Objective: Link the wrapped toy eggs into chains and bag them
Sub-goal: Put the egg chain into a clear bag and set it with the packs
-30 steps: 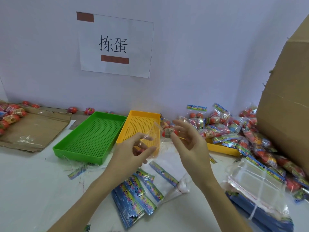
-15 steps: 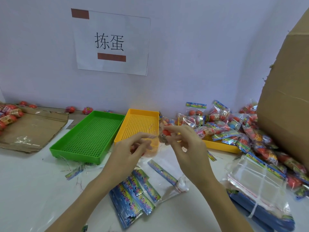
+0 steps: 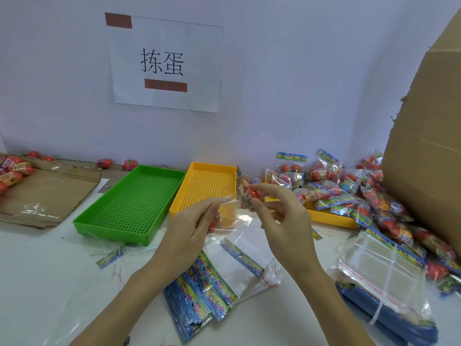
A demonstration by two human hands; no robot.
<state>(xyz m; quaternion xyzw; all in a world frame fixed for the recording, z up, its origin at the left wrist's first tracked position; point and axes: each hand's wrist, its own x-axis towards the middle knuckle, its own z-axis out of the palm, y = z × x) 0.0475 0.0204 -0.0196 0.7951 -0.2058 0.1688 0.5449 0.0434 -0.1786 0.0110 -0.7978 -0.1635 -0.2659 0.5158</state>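
So right now the left hand [image 3: 189,228] is pinching the mouth of a clear bag [image 3: 225,216] in the middle of the frame, and there looks to be a red egg already sitting low inside it, partly hidden behind the fingers. The right hand [image 3: 282,221] is gripping a wrapped egg [image 3: 250,196] between thumb and fingertips, just above and right of the bag's opening, in front of the yellow tray [image 3: 209,186].

My take on doing this bit well: keep the bag's mouth spread with the left thumb and forefinger so the film doesn't fold shut, then feed the egg in narrow end first instead of dropping it. That thin plastic will cling and crumple, so go slow. I can't tell from here whether this egg is linked to the one in the bag, so check that before sealing.

Finished bags [image 3: 324,183] are piled at centre right, and spare bags [image 3: 207,295] lie on the table [image 3: 50,283] below the hands.
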